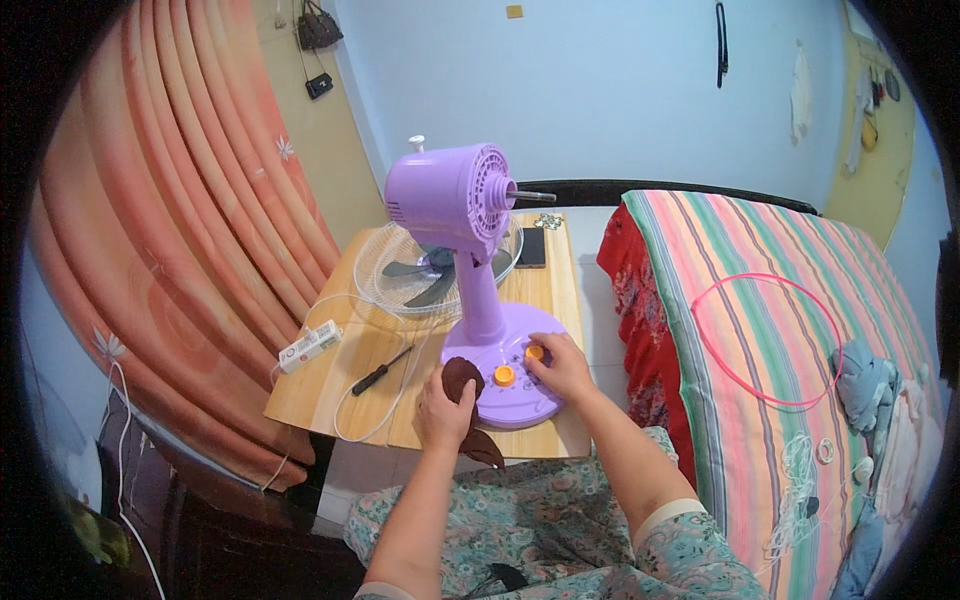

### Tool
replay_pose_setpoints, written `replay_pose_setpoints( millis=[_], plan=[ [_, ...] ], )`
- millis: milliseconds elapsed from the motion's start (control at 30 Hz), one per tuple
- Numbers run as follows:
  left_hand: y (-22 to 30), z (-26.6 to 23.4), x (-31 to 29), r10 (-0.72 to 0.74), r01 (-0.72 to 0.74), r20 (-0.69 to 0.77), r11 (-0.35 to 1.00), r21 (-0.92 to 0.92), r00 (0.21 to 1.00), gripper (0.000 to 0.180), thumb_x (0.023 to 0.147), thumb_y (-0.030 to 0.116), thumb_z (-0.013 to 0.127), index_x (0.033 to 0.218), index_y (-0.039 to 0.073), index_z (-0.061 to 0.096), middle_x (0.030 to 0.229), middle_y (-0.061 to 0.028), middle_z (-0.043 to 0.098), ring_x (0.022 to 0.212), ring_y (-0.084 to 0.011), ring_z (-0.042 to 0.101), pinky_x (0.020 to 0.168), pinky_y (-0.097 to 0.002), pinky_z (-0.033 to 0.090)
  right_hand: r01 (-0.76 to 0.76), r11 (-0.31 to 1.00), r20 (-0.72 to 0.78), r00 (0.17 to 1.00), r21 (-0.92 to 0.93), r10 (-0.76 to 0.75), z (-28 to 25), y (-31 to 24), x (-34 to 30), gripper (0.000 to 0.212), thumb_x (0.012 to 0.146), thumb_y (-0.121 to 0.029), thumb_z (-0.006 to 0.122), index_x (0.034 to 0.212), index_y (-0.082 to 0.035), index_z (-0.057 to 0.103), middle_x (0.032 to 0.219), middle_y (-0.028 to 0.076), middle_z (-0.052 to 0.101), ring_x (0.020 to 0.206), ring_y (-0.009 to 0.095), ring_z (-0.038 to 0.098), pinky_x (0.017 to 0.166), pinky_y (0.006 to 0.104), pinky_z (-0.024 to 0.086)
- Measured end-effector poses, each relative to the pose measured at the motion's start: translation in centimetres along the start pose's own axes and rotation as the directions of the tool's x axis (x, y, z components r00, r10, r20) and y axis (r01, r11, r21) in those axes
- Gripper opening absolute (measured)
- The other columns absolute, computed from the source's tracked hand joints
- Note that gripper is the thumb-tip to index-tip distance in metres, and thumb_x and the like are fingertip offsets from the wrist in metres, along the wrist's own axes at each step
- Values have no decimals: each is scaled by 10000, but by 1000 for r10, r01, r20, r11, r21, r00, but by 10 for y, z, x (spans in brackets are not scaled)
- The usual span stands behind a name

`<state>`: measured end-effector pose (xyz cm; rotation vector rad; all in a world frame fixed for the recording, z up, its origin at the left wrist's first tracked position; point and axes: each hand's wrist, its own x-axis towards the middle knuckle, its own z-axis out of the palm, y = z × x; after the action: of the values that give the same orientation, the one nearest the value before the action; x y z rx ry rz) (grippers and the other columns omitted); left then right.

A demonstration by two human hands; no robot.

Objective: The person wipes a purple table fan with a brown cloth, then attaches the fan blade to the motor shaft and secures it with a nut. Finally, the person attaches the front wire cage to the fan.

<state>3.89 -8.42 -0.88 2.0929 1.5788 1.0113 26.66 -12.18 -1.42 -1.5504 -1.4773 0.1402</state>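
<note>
A purple electric fan stands upright on the wooden table, its motor housing [432, 195] without grille or blades and its metal shaft bare. On its round base [525, 408] are two yellow-orange knobs. My right hand [566, 370] has its fingers closed at the right-hand knob [535, 353]. The other knob [504, 376] sits uncovered, between my two hands. Bunched in my left hand [440, 412] is a dark brown cloth [482, 448], which touches the near left edge of the base and hangs over the table's front edge.
Behind the fan lie a white wire grille [375, 270] and dark fan blades [432, 290]. A screwdriver [370, 378], a white power strip [310, 347] and a phone [531, 248] rest on the table [345, 400]. The striped bed [740, 235] at right holds a pink ring [697, 345].
</note>
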Motion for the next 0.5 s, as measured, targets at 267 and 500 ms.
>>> replay_pose_setpoints(
  millis=[267, 500],
  plan=[
    [-1, 2, 0, -13, 13, 3, 1000, -11, 1000, 607, 824, 420, 652, 1283, 63, 477, 1215, -200, 561, 1129, -386, 526, 961, -458, 419, 62, 998, -39, 997, -18, -63, 1, 2, 0, 380, 764, -182, 727, 1100, -32, 630, 933, 115, 642, 897, 277, 578, 807, 358, 478],
    [-10, 8, 1, 38, -37, -67, 999, 19, 997, 576, 827, 448, 631, 1271, 111, 485, 1144, -178, 604, 1045, -377, 580, 874, -475, 461, 73, 997, -36, 997, -4, -73, 2, 2, 0, 412, 744, -206, 753, 1098, -38, 626, 980, 118, 637, 952, 298, 560, 835, 371, 470]
  ],
)
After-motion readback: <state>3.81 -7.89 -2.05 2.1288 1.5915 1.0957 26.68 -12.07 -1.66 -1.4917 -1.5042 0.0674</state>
